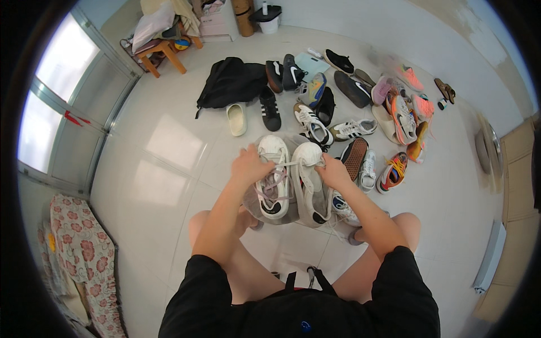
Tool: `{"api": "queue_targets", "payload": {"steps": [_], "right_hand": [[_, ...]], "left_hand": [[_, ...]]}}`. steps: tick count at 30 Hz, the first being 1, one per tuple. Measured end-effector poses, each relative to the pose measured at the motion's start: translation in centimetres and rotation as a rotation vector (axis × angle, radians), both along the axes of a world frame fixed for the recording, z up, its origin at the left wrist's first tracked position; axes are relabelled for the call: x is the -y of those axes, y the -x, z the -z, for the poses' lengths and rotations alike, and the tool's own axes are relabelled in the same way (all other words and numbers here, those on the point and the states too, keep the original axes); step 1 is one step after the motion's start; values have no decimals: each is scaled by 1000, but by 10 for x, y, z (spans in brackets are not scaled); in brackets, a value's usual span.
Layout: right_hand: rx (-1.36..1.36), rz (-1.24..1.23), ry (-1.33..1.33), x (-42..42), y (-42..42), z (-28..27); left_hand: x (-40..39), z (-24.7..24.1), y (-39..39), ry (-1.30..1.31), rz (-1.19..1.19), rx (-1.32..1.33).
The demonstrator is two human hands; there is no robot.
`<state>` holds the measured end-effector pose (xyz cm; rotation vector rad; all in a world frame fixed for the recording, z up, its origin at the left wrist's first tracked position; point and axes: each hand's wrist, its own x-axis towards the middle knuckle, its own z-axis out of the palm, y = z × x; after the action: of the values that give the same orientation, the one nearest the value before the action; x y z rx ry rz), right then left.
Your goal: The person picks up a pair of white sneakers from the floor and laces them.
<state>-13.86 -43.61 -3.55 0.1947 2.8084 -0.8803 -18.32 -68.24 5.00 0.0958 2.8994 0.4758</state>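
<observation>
Two white sneakers are side by side in front of me. My left hand (252, 166) is at the left white sneaker (274, 181), its thumb near a pale lace that crosses between the shoes. That sneaker has loose mauve laces and seems to have a sheer bag around it. My right hand (334, 171) has its fingers closed at the toe of the right white sneaker (312, 190), whose white laces hang loose. Just right of it, partly behind my forearm, is a white and blue shoe (344, 208).
Beyond lie many unpaired shoes, among them a cream slipper (236, 119) and a black three-striped sneaker (270, 109). A black bag (230, 82) is behind them. A wooden stool (171, 57) stands far left, a metal basin (488, 150) at right, a flowered cloth (84, 253) at left.
</observation>
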Motion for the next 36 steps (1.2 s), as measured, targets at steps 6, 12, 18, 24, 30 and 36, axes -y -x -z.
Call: {"api": "queue_targets", "payload": {"steps": [6,12,18,24,30,36], "right_hand": [[21,-3,7,9,9,-12],[-96,-18,78,19,10,-25],[-84,83,114,27,16,-8],[-173,66,187,23,9,-6],[-288,-122,61,29,0,-34],[-285,-148,-74,31,2,-38]], "left_hand": [[22,42,16,-90,-26,155],[32,10,23,-62,-30,27],[30,2,18,115,-118,-142],[-15,-2,-6,-194,341,-250],[-51,43,-9,-45,311,-95],[-41,51,6,-94,254,63]]}}
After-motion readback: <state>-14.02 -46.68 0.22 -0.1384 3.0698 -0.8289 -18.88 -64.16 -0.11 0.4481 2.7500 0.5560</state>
